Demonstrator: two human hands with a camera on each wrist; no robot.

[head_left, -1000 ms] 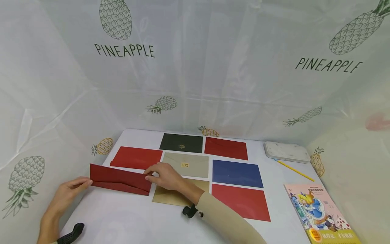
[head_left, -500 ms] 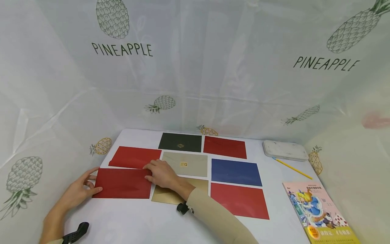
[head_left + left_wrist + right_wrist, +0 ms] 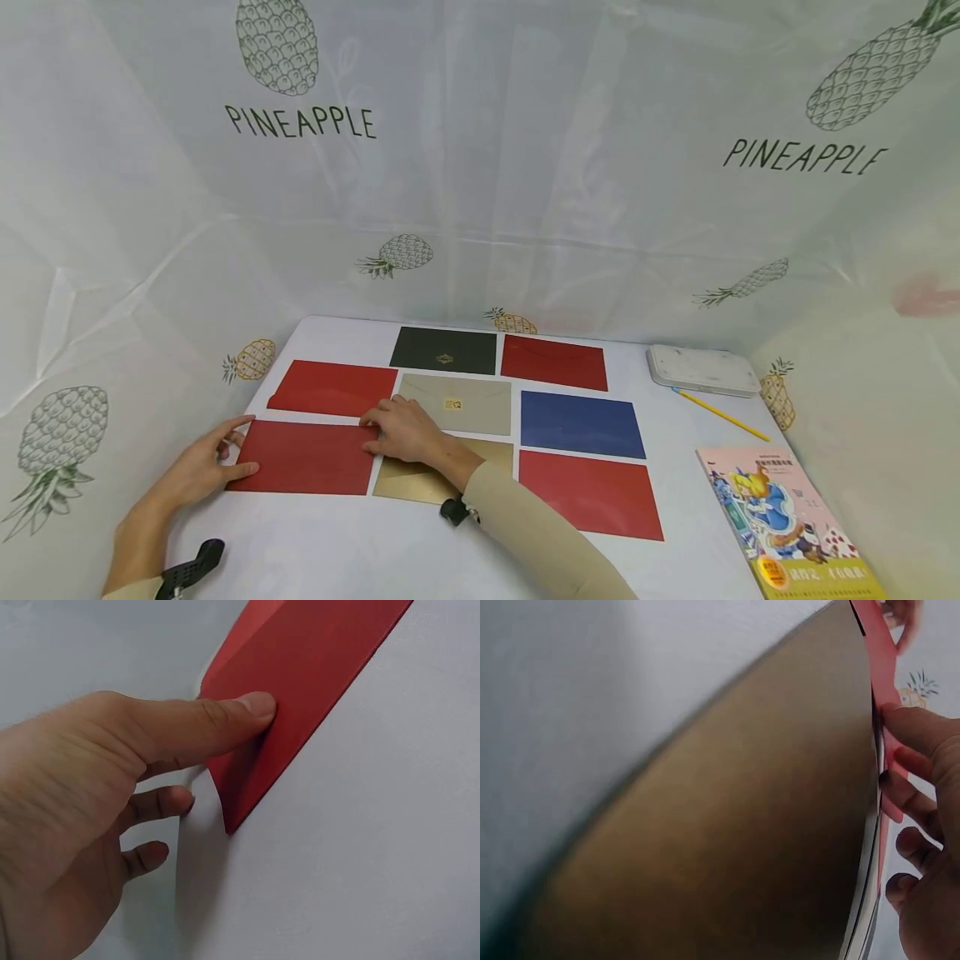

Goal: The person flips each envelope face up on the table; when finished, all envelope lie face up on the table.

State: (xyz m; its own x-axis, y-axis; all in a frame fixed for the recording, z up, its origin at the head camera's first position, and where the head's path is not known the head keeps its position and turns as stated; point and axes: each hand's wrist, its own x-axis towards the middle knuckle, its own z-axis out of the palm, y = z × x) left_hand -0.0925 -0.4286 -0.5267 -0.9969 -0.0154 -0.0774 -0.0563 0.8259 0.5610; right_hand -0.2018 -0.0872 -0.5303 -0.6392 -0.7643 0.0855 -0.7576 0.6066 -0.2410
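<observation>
A red envelope (image 3: 311,458) lies low over the near left of the table, its plain face up. My left hand (image 3: 198,467) holds its left end; in the left wrist view the thumb (image 3: 259,706) lies on the red paper, with the other fingers beside and below the edge. At the envelope's right end, my right hand (image 3: 405,429) pinches the edge near the far corner. That hand reaches across a gold envelope (image 3: 408,482), which fills much of the right wrist view. Behind the held envelope lies another red envelope (image 3: 333,387).
Beige (image 3: 472,400), dark green (image 3: 442,350), blue (image 3: 581,423) and more red envelopes (image 3: 592,493) lie in rows. To the right are a pencil case (image 3: 705,371), a yellow pencil (image 3: 720,414) and a picture book (image 3: 783,517). A pineapple-print curtain surrounds the table.
The red envelope, earlier tilted up with its flap side showing, has turned flat and come down nearer the table's front. Both hands went with it, the left moving rightward.
</observation>
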